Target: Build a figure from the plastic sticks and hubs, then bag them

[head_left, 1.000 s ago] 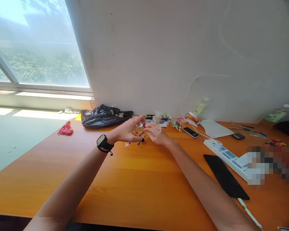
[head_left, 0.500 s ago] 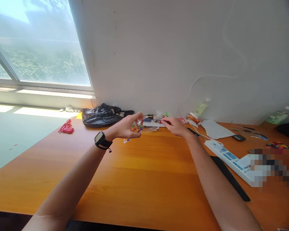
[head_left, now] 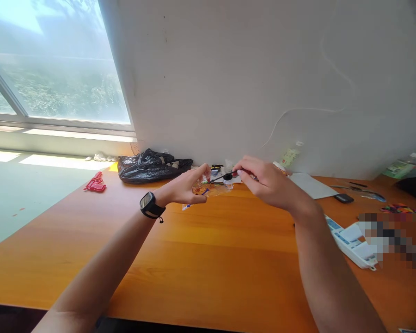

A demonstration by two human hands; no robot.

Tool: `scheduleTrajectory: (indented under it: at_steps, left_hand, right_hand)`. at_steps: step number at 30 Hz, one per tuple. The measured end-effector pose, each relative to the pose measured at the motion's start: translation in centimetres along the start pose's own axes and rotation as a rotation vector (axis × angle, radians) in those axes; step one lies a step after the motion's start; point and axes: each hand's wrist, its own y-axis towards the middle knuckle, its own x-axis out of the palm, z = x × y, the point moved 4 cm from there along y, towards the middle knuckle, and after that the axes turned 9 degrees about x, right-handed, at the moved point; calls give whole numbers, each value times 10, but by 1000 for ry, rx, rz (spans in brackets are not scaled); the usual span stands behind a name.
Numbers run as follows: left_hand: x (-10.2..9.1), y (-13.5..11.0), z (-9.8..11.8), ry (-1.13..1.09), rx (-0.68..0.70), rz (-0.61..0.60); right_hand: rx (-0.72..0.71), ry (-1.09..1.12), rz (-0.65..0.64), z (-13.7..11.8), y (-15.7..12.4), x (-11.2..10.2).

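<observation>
My left hand (head_left: 190,186), with a dark watch (head_left: 150,205) on its wrist, curls its thumb and fingers around a clear plastic bag (head_left: 217,189). Small colourful pieces, one of them blue, show through the plastic. In my right hand (head_left: 260,180) a thin black stick (head_left: 219,178) is pinched, slanting down and left with its tip at the bag near my left fingers. Just under the stick sits a small round black object (head_left: 228,176); its kind is unclear. White paper and other small items behind the hands are partly hidden.
A black plastic bag (head_left: 142,169) lies against the wall at left, with a red toy gun (head_left: 95,183) nearby. On the right are a white power strip (head_left: 346,245), a white sheet (head_left: 310,186), a small black box (head_left: 344,198) and a green-labelled bottle (head_left: 400,169).
My right hand has come nearer and turned, and the black stick now shows at length. My left hand and the clear bag have shifted slightly right and nearer.
</observation>
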Motion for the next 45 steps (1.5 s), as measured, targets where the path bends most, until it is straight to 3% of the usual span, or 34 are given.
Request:
scheduleTrajectory:
  at_steps: [13, 17, 21, 26, 31, 34, 37, 41, 45]
  left_hand:
    - [5, 4, 13, 12, 50, 24]
    - [5, 5, 16, 18, 60, 16]
    - [4, 5, 19, 38, 64, 21]
    - [2, 5, 21, 39, 80, 43]
    - [8, 6, 22, 4, 106, 28]
    - [14, 7, 17, -24, 106, 32]
    - [17, 8, 4, -98, 34, 102]
    - [19, 8, -20, -303, -131, 346]
    - [28, 7, -34, -509, -281, 538]
  right_hand:
    - [-134, -328, 12, -42, -4, 46]
    - [-127, -317, -7, -44, -6, 47]
    - [-63, -315, 58, -41, -4, 44]
    - [-146, -241, 117, -44, -4, 44]
    - [-163, -289, -20, -46, -4, 51]
    - [-147, -255, -21, -45, -5, 49]
    - [-105, -120, 135, -42, -4, 36]
    - [-1, 37, 360, -28, 0, 25]
    - [180, 201, 238, 3, 15, 48]
